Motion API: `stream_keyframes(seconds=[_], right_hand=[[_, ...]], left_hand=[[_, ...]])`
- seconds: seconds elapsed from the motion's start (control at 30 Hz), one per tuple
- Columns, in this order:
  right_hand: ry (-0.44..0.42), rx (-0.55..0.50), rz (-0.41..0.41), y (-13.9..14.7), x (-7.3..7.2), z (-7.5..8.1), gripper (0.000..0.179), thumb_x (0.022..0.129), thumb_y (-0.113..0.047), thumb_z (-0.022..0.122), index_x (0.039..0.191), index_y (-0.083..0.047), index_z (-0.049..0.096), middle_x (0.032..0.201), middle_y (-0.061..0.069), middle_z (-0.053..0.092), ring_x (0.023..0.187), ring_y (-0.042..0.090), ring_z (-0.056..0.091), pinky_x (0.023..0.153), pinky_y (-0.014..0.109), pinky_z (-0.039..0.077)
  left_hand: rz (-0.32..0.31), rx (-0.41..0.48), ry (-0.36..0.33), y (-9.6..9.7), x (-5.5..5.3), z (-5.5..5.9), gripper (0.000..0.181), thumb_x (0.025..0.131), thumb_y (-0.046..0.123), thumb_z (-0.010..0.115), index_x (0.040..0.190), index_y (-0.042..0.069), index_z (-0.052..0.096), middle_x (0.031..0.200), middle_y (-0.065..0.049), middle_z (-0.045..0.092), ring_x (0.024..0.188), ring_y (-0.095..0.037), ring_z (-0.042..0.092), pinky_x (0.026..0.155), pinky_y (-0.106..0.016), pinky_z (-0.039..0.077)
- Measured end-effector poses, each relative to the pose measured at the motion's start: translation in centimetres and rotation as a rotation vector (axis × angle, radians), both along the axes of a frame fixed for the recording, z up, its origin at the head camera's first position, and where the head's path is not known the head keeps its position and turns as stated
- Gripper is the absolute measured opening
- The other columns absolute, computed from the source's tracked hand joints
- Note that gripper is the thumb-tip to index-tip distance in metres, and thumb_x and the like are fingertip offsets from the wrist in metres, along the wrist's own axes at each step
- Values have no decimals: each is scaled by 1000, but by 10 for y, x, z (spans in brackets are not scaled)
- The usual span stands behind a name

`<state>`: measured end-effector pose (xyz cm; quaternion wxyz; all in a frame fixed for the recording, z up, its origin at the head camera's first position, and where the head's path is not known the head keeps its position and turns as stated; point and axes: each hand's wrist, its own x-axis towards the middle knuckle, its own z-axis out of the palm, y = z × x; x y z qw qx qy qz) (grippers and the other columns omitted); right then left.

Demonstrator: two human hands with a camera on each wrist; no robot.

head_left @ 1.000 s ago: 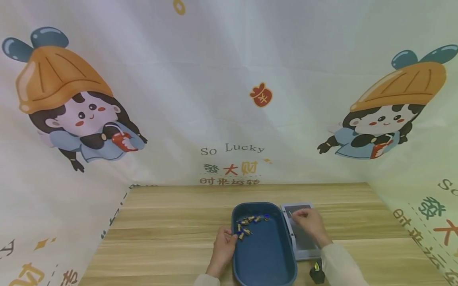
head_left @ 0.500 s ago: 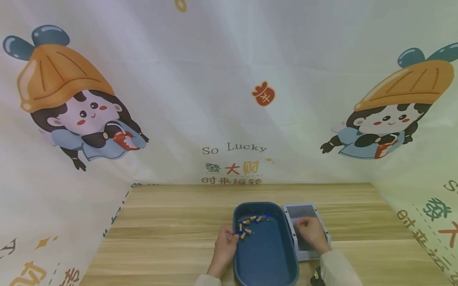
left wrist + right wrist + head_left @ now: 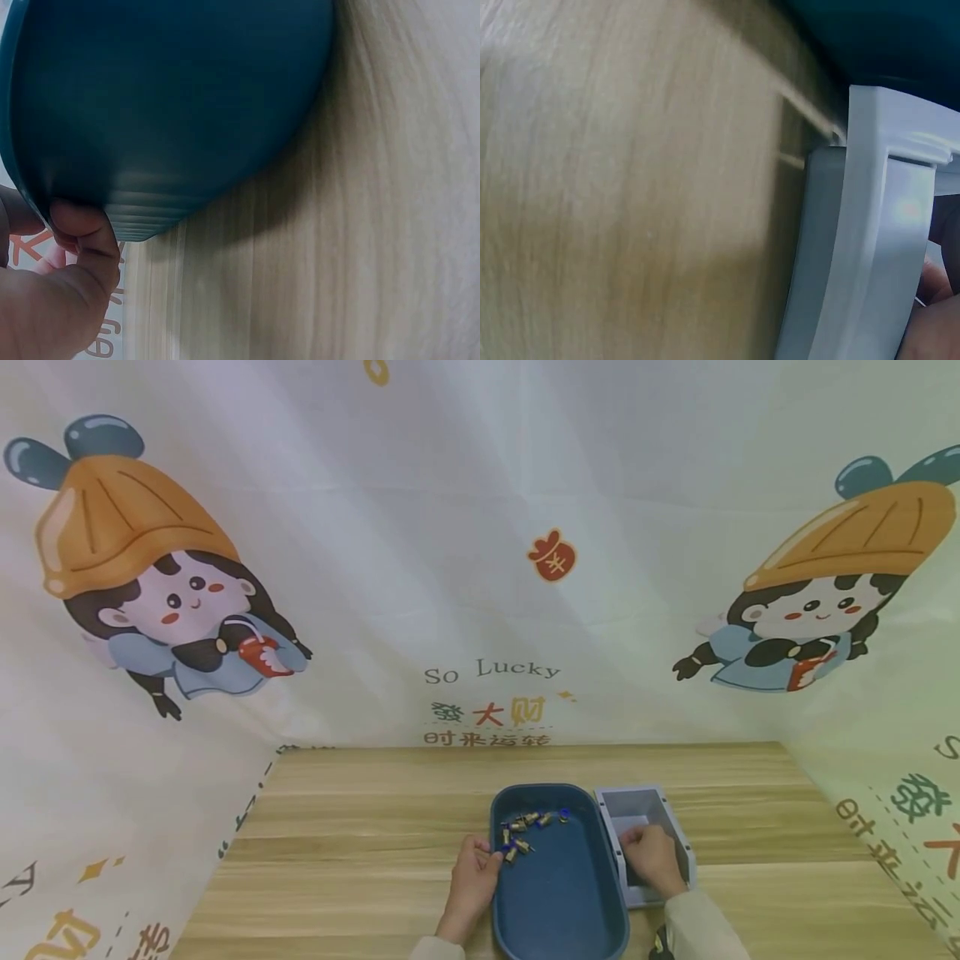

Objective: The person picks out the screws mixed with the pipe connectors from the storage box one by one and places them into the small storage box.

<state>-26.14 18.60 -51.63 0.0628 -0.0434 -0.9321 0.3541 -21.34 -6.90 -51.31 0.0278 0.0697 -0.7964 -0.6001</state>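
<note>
My left hand [image 3: 471,881] pinches the left rim of a dark blue oval-cornered tray [image 3: 558,893]; in the left wrist view my thumb and fingers [image 3: 84,225] grip its edge from both sides. Several small brass fittings with blue parts [image 3: 517,839] lie inside the tray at its far left, and a blue ring [image 3: 564,815] lies apart from them. My right hand [image 3: 652,856] reaches down into a grey rectangular box [image 3: 678,814] beside the tray, fingers curled. The right wrist view shows mostly the box's outer wall [image 3: 900,255], so I cannot tell what those fingertips hold.
A small black object with a yellow mark [image 3: 662,942] sits by the right sleeve [image 3: 703,928], partly covered by it. Wood-patterned table [image 3: 360,835] extends left and right of the containers. A printed cloth [image 3: 480,610] hangs behind and along both sides.
My right hand, which pinched a tiny thin piece above the grey box's far part, has moved down into the box and nearer to me. The left hand keeps its grip on the tray.
</note>
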Motion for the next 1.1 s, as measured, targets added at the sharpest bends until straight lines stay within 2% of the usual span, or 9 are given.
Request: stream_keyframes(seconds=[0.43,0.6,0.9,1.1], right_hand=[[1,12,-12,-2,0,-3,12,72,-1,58,74,5,68,73,18,68,69,31,64,63,42,50],[-5,-10,-7,-2,-1,1,12,74,-1,57,76,5,68,73,16,67,66,26,62,60,38,48],[85,-57,26,-3,-7,19,10,79,-5,61,77,3,67,68,10,65,59,15,55,55,30,44],[132,-69,42,-7,-13,35,7,79,-3,63,80,2,68,73,12,67,62,15,58,58,29,46]], left_hand=[[4,3,-8,1,0,0,15,90,5,56,99,1,45,70,-3,47,63,-15,45,58,-29,37],[3,2,-7,0,0,0,15,90,5,56,100,1,45,70,-2,46,63,-15,45,57,-29,37],[-2,1,-6,0,-1,1,15,90,5,55,100,1,45,70,-2,46,63,-15,45,58,-29,37],[-1,7,-4,1,-1,1,15,90,4,55,99,0,45,70,-2,46,63,-15,45,58,-29,37]])
